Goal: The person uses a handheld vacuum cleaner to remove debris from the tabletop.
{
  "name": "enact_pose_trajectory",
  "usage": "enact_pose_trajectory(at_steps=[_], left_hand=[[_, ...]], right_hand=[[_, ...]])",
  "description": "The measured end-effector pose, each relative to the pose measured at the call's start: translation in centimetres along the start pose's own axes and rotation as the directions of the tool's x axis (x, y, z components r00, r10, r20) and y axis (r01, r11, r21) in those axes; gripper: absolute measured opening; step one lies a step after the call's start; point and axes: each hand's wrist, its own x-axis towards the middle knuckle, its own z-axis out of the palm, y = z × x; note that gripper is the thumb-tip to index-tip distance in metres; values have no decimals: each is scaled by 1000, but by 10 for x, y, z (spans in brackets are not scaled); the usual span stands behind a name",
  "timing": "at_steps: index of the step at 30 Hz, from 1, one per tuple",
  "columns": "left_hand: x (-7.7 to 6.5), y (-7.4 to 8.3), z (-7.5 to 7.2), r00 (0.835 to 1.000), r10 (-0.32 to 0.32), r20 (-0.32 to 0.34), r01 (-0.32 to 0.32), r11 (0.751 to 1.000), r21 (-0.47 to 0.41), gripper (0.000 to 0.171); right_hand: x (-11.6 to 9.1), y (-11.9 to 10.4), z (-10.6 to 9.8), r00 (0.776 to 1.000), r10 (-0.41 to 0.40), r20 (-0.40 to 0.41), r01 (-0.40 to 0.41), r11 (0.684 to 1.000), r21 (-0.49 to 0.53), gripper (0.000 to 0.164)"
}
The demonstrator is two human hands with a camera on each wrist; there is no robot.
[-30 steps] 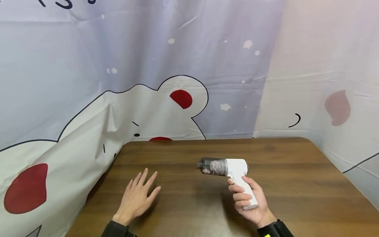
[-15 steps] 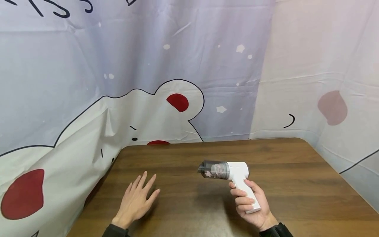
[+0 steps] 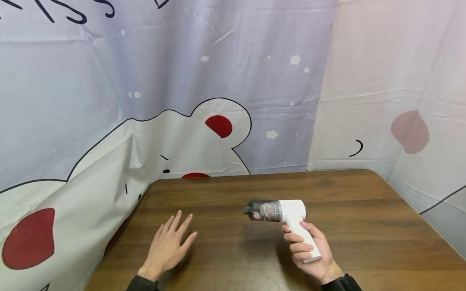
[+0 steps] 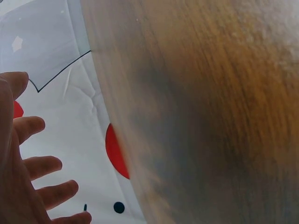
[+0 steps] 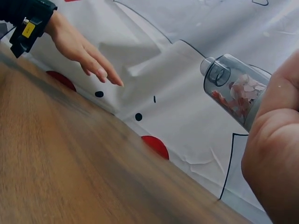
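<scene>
A white handheld vacuum cleaner (image 3: 294,211) is held by its handle in my right hand (image 3: 316,254), above the table. Its smoky see-through dust cup (image 3: 265,210) points left; in the right wrist view the dust cup (image 5: 236,91) shows pinkish-white scraps inside. My left hand (image 3: 165,247) hovers over the table's left part, palm down, fingers straight and spread, holding nothing. In the left wrist view the left hand (image 4: 28,163) stays apart from the wood. The right hand (image 5: 280,144) partly hides the vacuum in the right wrist view.
The brown wooden table (image 3: 225,234) has rounded far corners. A printed cloth curtain (image 3: 189,137) with white bear shapes and red patches hangs close behind its far edge and along both sides.
The head view has tilted slightly up and shifted, so the curtain and table sit a little differently in it. Both hands keep their poses, and the vacuum stays in the right hand.
</scene>
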Motion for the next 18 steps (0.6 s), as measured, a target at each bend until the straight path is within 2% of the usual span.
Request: enact_pose_trajectory(at_steps=[18], left_hand=[[-2, -5, -1, 1000, -9, -1, 9, 1000, 9, 59]], right_hand=[[1, 3, -4, 999, 46, 9, -46, 999, -16, 44]])
